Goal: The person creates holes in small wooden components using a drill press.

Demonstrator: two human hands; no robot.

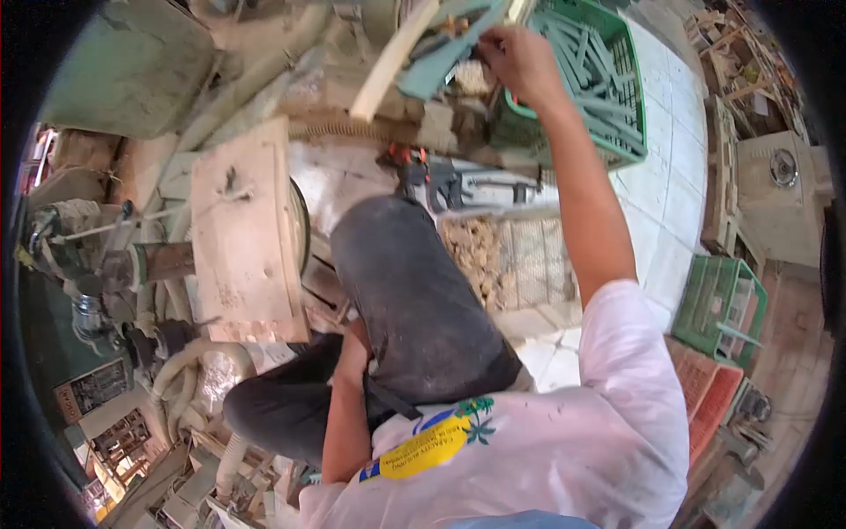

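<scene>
My right hand (pixel 520 63) reaches far forward to the near-left rim of a green plastic crate (pixel 639 106) holding many grey-green strips (pixel 582 62). Its fingers are bent and pressed together, and whatever they hold is hidden. Just left of them lie a flat grey-green piece (pixel 436 75) and a pale wooden strip (pixel 392 62). My left hand (pixel 352 348) rests low beside my raised knee, by the edge of a machine's wooden board (pixel 238 238). My leg and the shadow hide its fingers.
A black and red clamp-like tool (pixel 445 185) lies ahead of my knee. Beyond the knee is a mesh tray (pixel 538 256) with wood scraps. At the right stand another green crate (pixel 718 300) and a red crate (pixel 718 406). Hoses (pixel 185 375) and machine parts crowd the left.
</scene>
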